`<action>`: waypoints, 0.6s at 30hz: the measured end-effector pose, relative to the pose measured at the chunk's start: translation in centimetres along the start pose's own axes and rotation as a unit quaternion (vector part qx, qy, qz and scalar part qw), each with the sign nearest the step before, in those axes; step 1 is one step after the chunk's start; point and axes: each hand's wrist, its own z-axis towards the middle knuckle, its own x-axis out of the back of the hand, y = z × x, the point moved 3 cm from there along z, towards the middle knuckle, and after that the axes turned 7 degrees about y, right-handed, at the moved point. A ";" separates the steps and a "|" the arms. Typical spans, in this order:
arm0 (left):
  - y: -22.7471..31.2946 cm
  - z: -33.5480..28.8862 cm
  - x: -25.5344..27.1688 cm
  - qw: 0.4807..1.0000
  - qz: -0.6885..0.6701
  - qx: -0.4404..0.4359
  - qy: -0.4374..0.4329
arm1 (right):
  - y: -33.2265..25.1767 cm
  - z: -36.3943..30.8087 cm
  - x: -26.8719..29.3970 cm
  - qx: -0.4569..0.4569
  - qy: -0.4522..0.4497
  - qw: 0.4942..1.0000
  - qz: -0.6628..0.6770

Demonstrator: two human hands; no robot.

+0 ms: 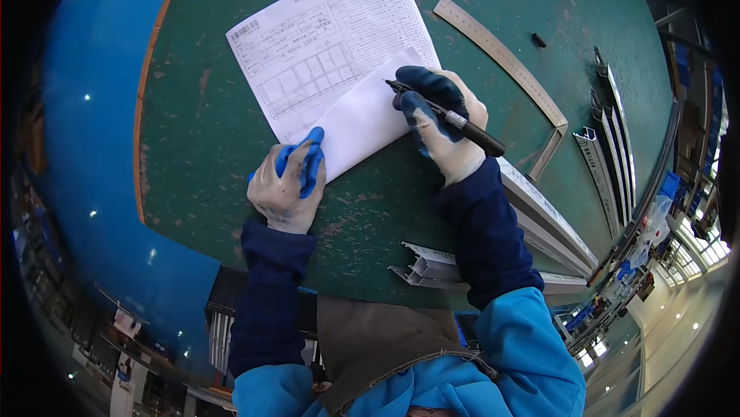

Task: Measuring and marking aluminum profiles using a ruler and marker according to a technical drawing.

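Note:
A printed paper sheet (308, 31) with a table and a line drawing lies on the green table, its near corner folded over so that the blank back shows. My left hand (289, 186), in a white glove with blue-coated fingers, is closed at the lower edge of the fold and holds the paper down. In my right hand (447, 120), also gloved, a black marker pen (482, 138) is gripped, its tip uncapped and over the folded part. A small black cap (539, 40) lies apart on the table, farther right.
A metal try square (505, 58) lies right of the paper. Several metal profiles (613, 139) rest at the table's right side. More grey profiles (547, 216) lie beside and under my right forearm. The table's orange-brown edge (139, 132) runs along the left, above a blue floor (92, 109).

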 end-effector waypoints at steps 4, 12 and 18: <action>-0.4 -0.1 0.7 1.000 -0.020 0.008 -0.002 | 0.2 0.1 0.4 -0.032 0.083 0.991 0.099; -0.4 -0.6 2.0 0.956 -0.179 0.222 0.073 | 2.1 0.4 13.4 -0.026 0.049 0.792 -0.608; 2.0 0.6 5.8 0.740 -0.573 0.351 0.002 | 2.8 0.2 15.8 0.019 -0.022 0.759 -0.650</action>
